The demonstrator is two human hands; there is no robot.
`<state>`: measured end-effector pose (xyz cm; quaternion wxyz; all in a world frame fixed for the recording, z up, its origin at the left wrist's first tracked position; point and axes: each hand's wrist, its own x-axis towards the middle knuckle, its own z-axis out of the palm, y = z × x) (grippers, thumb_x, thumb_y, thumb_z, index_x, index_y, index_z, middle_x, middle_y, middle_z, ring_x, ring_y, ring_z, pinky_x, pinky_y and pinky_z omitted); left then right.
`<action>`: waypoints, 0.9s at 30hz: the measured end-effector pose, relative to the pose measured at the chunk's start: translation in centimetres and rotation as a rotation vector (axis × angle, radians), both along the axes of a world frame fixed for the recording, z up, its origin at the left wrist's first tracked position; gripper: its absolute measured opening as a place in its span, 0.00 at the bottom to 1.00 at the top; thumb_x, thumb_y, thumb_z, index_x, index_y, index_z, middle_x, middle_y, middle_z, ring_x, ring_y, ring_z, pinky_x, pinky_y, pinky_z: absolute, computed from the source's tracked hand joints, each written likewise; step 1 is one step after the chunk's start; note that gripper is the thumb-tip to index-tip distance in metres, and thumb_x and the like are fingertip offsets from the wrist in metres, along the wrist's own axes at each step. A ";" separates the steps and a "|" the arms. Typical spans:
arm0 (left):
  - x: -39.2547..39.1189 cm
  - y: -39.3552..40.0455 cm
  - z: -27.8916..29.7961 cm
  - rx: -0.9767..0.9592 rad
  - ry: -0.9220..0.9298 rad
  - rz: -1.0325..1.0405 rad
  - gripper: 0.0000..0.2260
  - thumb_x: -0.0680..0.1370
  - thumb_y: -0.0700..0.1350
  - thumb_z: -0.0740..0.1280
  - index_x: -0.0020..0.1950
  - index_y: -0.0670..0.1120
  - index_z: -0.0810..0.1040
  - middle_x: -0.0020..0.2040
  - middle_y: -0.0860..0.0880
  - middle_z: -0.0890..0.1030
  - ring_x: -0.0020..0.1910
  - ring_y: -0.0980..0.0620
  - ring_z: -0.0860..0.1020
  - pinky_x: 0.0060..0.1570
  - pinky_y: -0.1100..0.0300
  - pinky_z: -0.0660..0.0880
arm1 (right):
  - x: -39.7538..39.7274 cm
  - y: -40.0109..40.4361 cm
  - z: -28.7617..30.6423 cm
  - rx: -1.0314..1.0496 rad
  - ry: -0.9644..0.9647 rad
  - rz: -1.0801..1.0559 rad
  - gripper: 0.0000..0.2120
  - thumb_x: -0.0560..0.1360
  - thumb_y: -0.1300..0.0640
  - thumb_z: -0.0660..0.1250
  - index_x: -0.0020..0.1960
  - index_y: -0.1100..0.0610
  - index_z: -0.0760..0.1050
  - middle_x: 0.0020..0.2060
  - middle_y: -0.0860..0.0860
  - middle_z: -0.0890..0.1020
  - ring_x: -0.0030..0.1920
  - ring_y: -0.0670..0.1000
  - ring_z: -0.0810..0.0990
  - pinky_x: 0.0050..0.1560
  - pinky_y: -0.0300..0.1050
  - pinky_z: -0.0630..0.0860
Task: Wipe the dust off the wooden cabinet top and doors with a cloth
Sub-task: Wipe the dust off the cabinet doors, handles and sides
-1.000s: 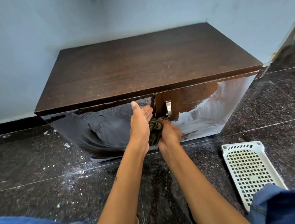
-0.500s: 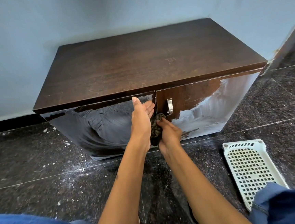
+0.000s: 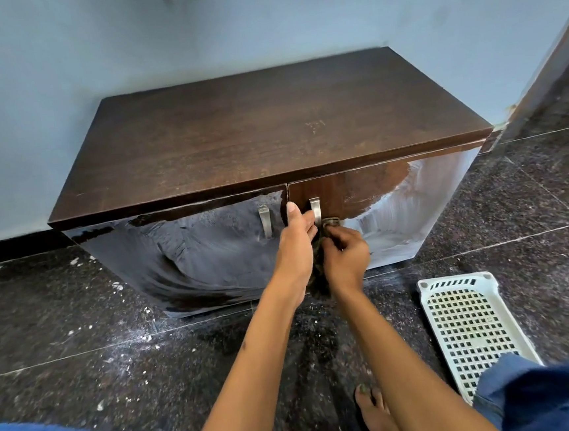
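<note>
A low dark wooden cabinet stands against the blue wall, its two glossy doors streaked with pale dust. My right hand grips a dark bunched cloth just below the right door's metal handle. My left hand is held edge-on with fingers straight, pressed against the cloth where the two doors meet. The left door's handle is uncovered. Most of the cloth is hidden between my hands.
A white perforated plastic tray lies on the dark speckled floor at the right. My blue-clad knees frame the bottom corners and a bare foot shows below. A doorway edge stands at the far right.
The view shifted, so the cabinet sits lower in frame. My hands and the cloth moved slightly right and up, uncovering the left door's handle.
</note>
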<state>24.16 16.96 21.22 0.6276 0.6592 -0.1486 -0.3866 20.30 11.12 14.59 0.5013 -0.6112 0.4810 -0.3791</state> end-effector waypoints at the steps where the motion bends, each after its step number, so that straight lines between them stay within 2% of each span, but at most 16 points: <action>1: -0.2 -0.2 -0.2 0.004 -0.016 0.001 0.28 0.82 0.58 0.43 0.72 0.42 0.65 0.72 0.47 0.67 0.71 0.52 0.65 0.65 0.62 0.58 | 0.0 -0.4 0.1 0.026 0.001 -0.003 0.12 0.74 0.68 0.65 0.56 0.64 0.80 0.55 0.57 0.79 0.56 0.54 0.78 0.61 0.45 0.73; 3: -0.3 -0.5 -0.4 0.021 -0.042 0.018 0.28 0.81 0.58 0.43 0.72 0.43 0.65 0.73 0.48 0.67 0.72 0.53 0.64 0.67 0.61 0.57 | 0.2 -0.3 0.5 -0.018 -0.056 -0.071 0.12 0.75 0.66 0.65 0.57 0.63 0.79 0.55 0.55 0.79 0.56 0.51 0.78 0.61 0.43 0.73; 6: -0.2 -0.6 -0.6 0.015 -0.047 0.024 0.28 0.81 0.58 0.43 0.72 0.43 0.65 0.73 0.48 0.66 0.72 0.53 0.63 0.66 0.63 0.57 | 0.9 0.4 0.7 -0.197 -0.107 -0.079 0.11 0.75 0.66 0.67 0.57 0.63 0.79 0.53 0.50 0.76 0.54 0.46 0.76 0.57 0.30 0.70; 7: -0.3 -0.5 -0.5 0.015 -0.039 0.019 0.27 0.81 0.58 0.43 0.73 0.43 0.64 0.73 0.49 0.66 0.72 0.54 0.63 0.64 0.65 0.56 | 0.8 0.3 0.2 -0.190 -0.094 -0.056 0.11 0.74 0.67 0.67 0.56 0.64 0.80 0.52 0.50 0.76 0.54 0.47 0.76 0.57 0.31 0.70; 9: -0.6 -0.3 -0.4 0.026 -0.055 -0.008 0.27 0.81 0.58 0.43 0.74 0.44 0.62 0.74 0.50 0.64 0.73 0.54 0.62 0.63 0.65 0.55 | 0.2 -0.5 -1.0 -0.080 -0.036 -0.045 0.10 0.72 0.69 0.68 0.54 0.66 0.80 0.53 0.55 0.78 0.55 0.53 0.78 0.60 0.39 0.73; 11: -0.8 -0.2 -0.6 0.030 -0.072 -0.026 0.27 0.81 0.58 0.42 0.75 0.45 0.60 0.75 0.50 0.62 0.73 0.54 0.60 0.64 0.64 0.54 | -0.3 -1.7 -1.6 0.019 0.005 -0.134 0.10 0.72 0.70 0.67 0.52 0.67 0.80 0.53 0.60 0.80 0.55 0.58 0.78 0.59 0.45 0.74; 12: -0.8 -0.1 -0.6 0.034 -0.079 -0.031 0.27 0.81 0.58 0.42 0.75 0.46 0.60 0.75 0.50 0.61 0.74 0.54 0.59 0.65 0.63 0.53 | -0.5 -2.2 -1.5 0.033 -0.021 -0.203 0.10 0.72 0.70 0.67 0.53 0.66 0.80 0.53 0.60 0.80 0.55 0.57 0.79 0.58 0.43 0.74; 14: -0.7 -0.1 -0.9 0.035 -0.092 -0.038 0.27 0.81 0.58 0.42 0.75 0.47 0.60 0.75 0.51 0.60 0.74 0.54 0.57 0.65 0.63 0.53 | -0.3 -2.9 -0.7 -0.030 -0.122 -0.295 0.11 0.73 0.68 0.68 0.54 0.67 0.79 0.53 0.57 0.79 0.54 0.53 0.78 0.55 0.31 0.73; 15: -0.7 -0.2 -1.1 0.031 -0.088 -0.033 0.27 0.81 0.58 0.42 0.75 0.47 0.61 0.75 0.51 0.61 0.74 0.54 0.57 0.64 0.64 0.53 | -0.2 -2.8 -0.3 -0.094 -0.144 -0.291 0.11 0.73 0.68 0.69 0.55 0.67 0.79 0.53 0.55 0.78 0.53 0.50 0.77 0.53 0.24 0.70; 17: -0.8 -0.3 -1.3 0.024 -0.084 -0.025 0.26 0.81 0.58 0.42 0.75 0.47 0.61 0.75 0.51 0.61 0.74 0.54 0.57 0.63 0.65 0.53 | 0.1 -2.2 -0.3 -0.166 -0.141 -0.213 0.11 0.73 0.66 0.69 0.55 0.65 0.79 0.52 0.51 0.76 0.52 0.45 0.74 0.51 0.19 0.67; 20: -0.8 -0.4 -1.2 0.026 -0.087 -0.030 0.27 0.81 0.58 0.42 0.75 0.47 0.61 0.76 0.51 0.60 0.75 0.54 0.57 0.64 0.64 0.53 | -0.2 -2.1 -1.1 -0.054 -0.112 -0.188 0.10 0.72 0.68 0.70 0.53 0.65 0.80 0.51 0.53 0.78 0.53 0.51 0.77 0.50 0.23 0.68; 23: -0.7 -0.3 -1.2 0.011 -0.066 -0.030 0.27 0.81 0.58 0.41 0.75 0.48 0.60 0.76 0.51 0.60 0.75 0.54 0.56 0.61 0.64 0.53 | -0.4 -3.1 -1.3 0.086 -0.113 -0.319 0.11 0.72 0.67 0.70 0.54 0.64 0.80 0.52 0.58 0.80 0.55 0.55 0.79 0.52 0.32 0.71; 25: -0.8 -0.5 -1.3 -0.006 -0.058 -0.021 0.27 0.81 0.58 0.41 0.75 0.47 0.60 0.75 0.51 0.60 0.74 0.54 0.57 0.62 0.65 0.53 | 0.1 -2.6 -0.7 0.012 -0.167 -0.328 0.12 0.73 0.65 0.69 0.57 0.64 0.78 0.54 0.56 0.79 0.55 0.51 0.77 0.54 0.31 0.71; 27: -0.8 -0.6 -1.4 -0.023 -0.039 0.001 0.27 0.81 0.58 0.42 0.74 0.45 0.61 0.75 0.50 0.62 0.74 0.54 0.59 0.63 0.65 0.54 | 0.6 -1.4 -0.6 -0.114 -0.160 -0.231 0.13 0.73 0.64 0.69 0.57 0.64 0.79 0.54 0.53 0.77 0.54 0.47 0.75 0.53 0.26 0.69</action>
